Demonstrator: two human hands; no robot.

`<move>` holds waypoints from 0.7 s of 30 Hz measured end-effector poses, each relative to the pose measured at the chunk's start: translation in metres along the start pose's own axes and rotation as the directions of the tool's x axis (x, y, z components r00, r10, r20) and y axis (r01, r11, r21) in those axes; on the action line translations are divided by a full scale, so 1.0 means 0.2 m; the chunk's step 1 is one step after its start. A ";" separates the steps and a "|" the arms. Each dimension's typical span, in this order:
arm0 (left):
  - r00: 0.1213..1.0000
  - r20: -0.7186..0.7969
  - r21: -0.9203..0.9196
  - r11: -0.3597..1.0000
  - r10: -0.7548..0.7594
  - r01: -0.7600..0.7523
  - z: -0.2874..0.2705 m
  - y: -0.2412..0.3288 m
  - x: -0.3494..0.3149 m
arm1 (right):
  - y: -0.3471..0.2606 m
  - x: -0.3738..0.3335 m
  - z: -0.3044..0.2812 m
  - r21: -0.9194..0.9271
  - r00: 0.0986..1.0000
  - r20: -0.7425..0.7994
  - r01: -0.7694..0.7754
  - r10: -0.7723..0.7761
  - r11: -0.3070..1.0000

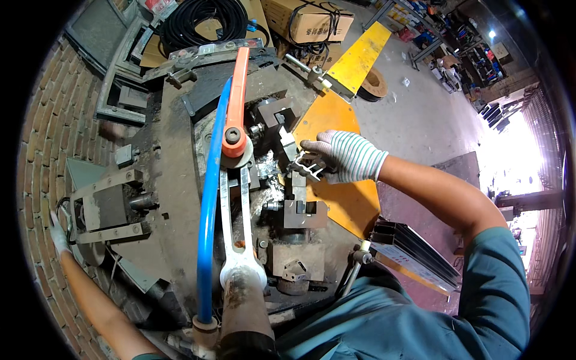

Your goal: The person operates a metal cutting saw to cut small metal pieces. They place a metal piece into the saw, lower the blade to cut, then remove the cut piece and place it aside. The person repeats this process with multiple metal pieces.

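1. Right hand (351, 157), just off the middle of the view toward 2 o'clock: striped work glove, fingers and thumb closed on a short metal profile piece (309, 166). Pretty snug pinch, and the glove tips look grubby.
2. That piece sits almost dead centre, a touch toward 2 o'clock, with its slotted end pointing roughly 8 o'clock from the glove. It's right by the steel tooling of the machine; can't tell if it's actually touching.
3. Left hand (59, 234), way out between 8 and 9 o'clock, also gloved, next to the machine's outer end on the brick wall (45, 156) side. It's too small and edge-on, so I can't tell how open it is or if it's holding anything.
4. Around the grip: orange lever (238, 90) at 11, blue tube (208, 210) curving from 11 down to 7, and a yellow-orange plate (351, 204) behind the right glove, spanning about 1 to 4.
5. Writing: the cardboard carton (333, 27) near 12 has big dark characters printed on its side. The long profile stack (414, 255) at 4 has small coloured markings, too tiny to make out.
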State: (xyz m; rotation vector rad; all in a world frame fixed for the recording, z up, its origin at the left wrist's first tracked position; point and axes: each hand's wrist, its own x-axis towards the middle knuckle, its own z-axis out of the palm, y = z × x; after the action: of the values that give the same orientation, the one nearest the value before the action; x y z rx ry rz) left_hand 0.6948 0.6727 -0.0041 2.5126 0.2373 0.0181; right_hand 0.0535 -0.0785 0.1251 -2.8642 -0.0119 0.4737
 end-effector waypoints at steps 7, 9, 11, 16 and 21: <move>0.964 -0.233 -0.578 0.816 -0.128 -0.031 0.47 -0.10 -0.56 | -0.04 -0.04 -0.02 -0.017 0.998 0.022 -0.057 0.057 0.998; 0.948 -0.302 -0.505 0.860 -0.101 -0.070 0.26 -0.32 -0.37 | -0.02 0.02 -0.03 -0.015 1.000 -0.005 0.013 -0.014 1.000; 0.959 -0.056 -0.541 0.816 -0.278 0.205 0.07 -0.27 -0.12 | 0.00 0.00 0.00 0.004 1.000 -0.021 0.017 -0.017 1.000; 0.945 -0.094 0.122 0.938 -0.314 0.324 0.11 0.03 0.15 | -0.01 -0.02 0.00 -0.013 0.998 0.029 -0.048 0.049 0.999; 0.979 -0.070 0.507 0.838 -0.192 0.201 0.38 0.25 0.21 | -0.02 -0.01 0.00 -0.026 1.000 0.001 -0.030 0.030 0.999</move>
State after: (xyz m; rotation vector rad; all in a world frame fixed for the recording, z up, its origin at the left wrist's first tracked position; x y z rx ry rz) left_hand 0.7492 0.5959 -0.0396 3.0054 0.5738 -0.1246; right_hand 0.0516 -0.0753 0.1261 -2.8936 0.0254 0.4854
